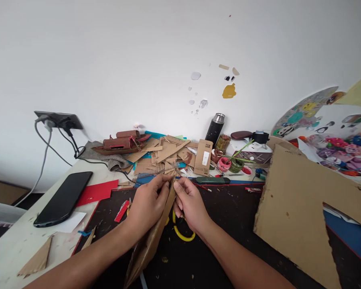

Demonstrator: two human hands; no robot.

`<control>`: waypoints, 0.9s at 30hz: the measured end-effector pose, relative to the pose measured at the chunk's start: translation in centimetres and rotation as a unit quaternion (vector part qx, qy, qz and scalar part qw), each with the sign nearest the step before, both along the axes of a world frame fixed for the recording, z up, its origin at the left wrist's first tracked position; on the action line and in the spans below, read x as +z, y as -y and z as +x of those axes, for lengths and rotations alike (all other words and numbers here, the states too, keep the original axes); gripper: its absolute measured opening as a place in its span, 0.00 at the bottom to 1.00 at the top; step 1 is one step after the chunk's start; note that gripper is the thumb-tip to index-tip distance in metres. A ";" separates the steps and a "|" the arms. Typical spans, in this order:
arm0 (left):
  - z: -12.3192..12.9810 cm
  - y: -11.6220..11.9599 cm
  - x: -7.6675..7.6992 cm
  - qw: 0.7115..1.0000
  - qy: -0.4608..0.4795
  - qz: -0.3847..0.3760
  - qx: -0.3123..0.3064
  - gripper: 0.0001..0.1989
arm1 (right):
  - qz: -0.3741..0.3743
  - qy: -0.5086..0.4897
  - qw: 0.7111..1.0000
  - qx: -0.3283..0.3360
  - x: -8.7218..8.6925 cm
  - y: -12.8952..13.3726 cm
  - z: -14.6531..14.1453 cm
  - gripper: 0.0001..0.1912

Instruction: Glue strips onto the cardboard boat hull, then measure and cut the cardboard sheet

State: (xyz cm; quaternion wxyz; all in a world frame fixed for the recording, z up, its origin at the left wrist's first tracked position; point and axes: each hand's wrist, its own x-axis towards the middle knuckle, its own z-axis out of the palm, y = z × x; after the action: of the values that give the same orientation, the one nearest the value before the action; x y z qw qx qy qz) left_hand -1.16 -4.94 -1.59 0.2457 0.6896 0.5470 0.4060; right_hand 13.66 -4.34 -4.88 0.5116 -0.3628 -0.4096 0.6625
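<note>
I hold a long cardboard strip (152, 241) on edge between both hands, above the dark cutting mat (228, 224), with its far tip level with my fingertips and its near end running down toward me between my forearms. My left hand (146, 204) pinches the upper end from the left, thumb and fingers closed on the card; my right hand (189, 202) closes on the same end from the right, fingertips pressed to the card's face. Neither hand is spread. I judge the work to be mid-course: the strip is cut out, yet it joins nothing. A brown model boat (122, 143) stands at the back of the table beside a heap of cardboard offcuts (165, 154), which suggests much cutting is done. A large cardboard sheet (295, 216) with a piece removed lies to the right. Yellow-handled scissors (180, 230) lie on the mat just beneath my hands, mostly hidden. A black phone (63, 197) rests well off to the left.
</note>
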 end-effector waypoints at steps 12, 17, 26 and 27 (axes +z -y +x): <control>-0.1 -0.2 -0.3 1.000 0.002 0.008 -0.007 0.16 | 0.007 0.004 1.000 -0.005 -0.1 0.0 -0.1 0.29; 0.0 -0.1 -0.2 1.000 -0.003 0.011 -0.005 0.15 | 0.005 0.007 1.000 -0.005 -0.2 0.0 -0.1 0.29; -0.1 -0.1 -0.1 1.000 0.004 0.011 -0.007 0.16 | 0.012 0.003 1.000 -0.005 0.1 0.1 -0.2 0.29; -0.1 -0.1 -0.1 1.000 0.001 0.013 -0.004 0.16 | 0.013 0.003 1.000 -0.005 0.2 0.1 -0.2 0.29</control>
State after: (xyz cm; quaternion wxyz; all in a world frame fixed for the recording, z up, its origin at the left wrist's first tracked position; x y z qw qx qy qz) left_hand -1.22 -4.87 -1.71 0.2392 0.6947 0.5384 0.4127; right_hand 13.47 -4.46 -4.72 0.5187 -0.3600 -0.4176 0.6534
